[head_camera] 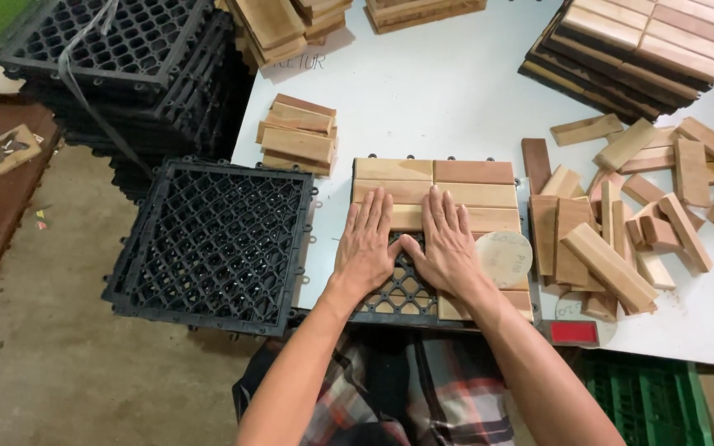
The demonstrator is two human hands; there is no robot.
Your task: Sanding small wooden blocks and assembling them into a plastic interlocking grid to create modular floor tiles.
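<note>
Head view: both hands flat on a wood slat at the centre of a half-filled tile.

The left hand (365, 245) and right hand (449, 245) lie side by side, thumbs touching, fingers spread, palms pressing on the slat (411, 216) without gripping it. Its long axis runs crosswise, left to right under both palms, so neither hand is nearer. It sits on the black grid base (402, 291), whose bare cells show just below the thumbs, toward the body. Filled slat rows lie beyond the fingertips. Loose slats (613, 264) are heaped just right of the right hand; an empty grid (212, 239) lies left of the left hand.
</note>
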